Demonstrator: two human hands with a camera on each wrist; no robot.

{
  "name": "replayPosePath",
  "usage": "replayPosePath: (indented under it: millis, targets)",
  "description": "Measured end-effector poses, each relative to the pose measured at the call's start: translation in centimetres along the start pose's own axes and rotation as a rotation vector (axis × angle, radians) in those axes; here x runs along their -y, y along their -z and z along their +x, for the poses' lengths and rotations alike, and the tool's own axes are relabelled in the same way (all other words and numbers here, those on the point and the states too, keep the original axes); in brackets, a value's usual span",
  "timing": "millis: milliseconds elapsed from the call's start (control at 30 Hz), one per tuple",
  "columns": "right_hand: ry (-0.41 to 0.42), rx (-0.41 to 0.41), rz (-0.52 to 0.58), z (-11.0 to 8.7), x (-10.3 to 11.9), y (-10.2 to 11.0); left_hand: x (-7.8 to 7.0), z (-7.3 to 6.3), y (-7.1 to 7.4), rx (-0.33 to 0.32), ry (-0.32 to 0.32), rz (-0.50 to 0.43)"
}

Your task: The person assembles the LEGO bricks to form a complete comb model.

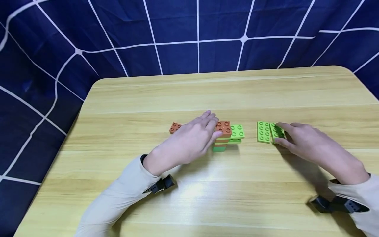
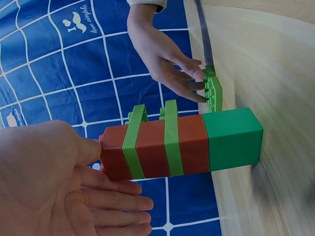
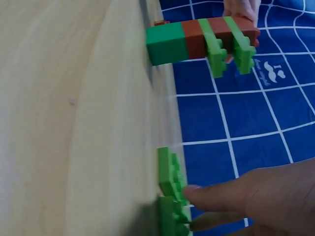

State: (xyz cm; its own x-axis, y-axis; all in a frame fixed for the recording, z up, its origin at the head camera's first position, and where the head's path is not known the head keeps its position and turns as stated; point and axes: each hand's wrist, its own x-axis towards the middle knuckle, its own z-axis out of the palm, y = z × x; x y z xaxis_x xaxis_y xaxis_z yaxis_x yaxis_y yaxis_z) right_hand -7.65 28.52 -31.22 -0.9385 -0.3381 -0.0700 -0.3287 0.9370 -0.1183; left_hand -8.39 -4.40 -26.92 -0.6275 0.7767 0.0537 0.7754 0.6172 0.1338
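A stack of toy building bricks point(image 1: 223, 130) stands upright on the table, with a dark green brick point(image 2: 234, 137) at the bottom and reddish-brown bricks point(image 2: 150, 147) alternating with light green plates point(image 2: 172, 140) above. My left hand point(image 1: 190, 136) pinches the top brown brick between thumb and index finger, its other fingers stretched out. Two more light green plates lie side by side to the right. At the right-hand plate point(image 1: 273, 130), my right hand point(image 1: 308, 141) has thumb and index finger at opposite ends; beside it lies the left-hand plate point(image 1: 263, 131).
Another brown brick point(image 1: 174, 127) lies left of the stack, partly hidden by my left hand. The wooden table point(image 1: 207, 197) ends at a dark blue curtain with white lines point(image 1: 177, 26). Each wrist carries a black camera, such as the left wrist camera point(image 1: 160, 185).
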Motion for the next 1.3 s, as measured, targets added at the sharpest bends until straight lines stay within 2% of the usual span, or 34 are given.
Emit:
replayPosePath:
  millis: [133,333,567,667,800,1033,1300]
  targets:
    - [-0.005,-0.037,0.003,0.2,0.2,-0.2,0.0,0.0,0.0,0.0,0.0,0.002]
    - [-0.044,0.016,0.004,-0.1,-0.4,0.2,-0.1,0.1,0.2,0.007,0.001,-0.011]
    - [-0.153,0.056,-0.002,-0.2,-0.9,0.3,-0.1,0.0,0.2,0.008,0.001,-0.009]
    - [-0.176,0.056,-0.004,-0.4,-1.1,0.3,-0.2,0.0,0.1,0.002,-0.001,-0.006]
    - [-0.174,0.037,-0.008,-0.4,-1.2,0.3,-0.2,0.0,0.1,-0.007,-0.001,0.001]
    - [-0.172,0.053,-0.014,-0.2,-1.3,0.7,-0.2,-0.1,0.0,-0.004,0.006,-0.008]
    - [-0.137,-0.026,-0.013,-0.2,-1.0,1.0,-0.2,-0.1,0.1,0.008,0.018,-0.011]
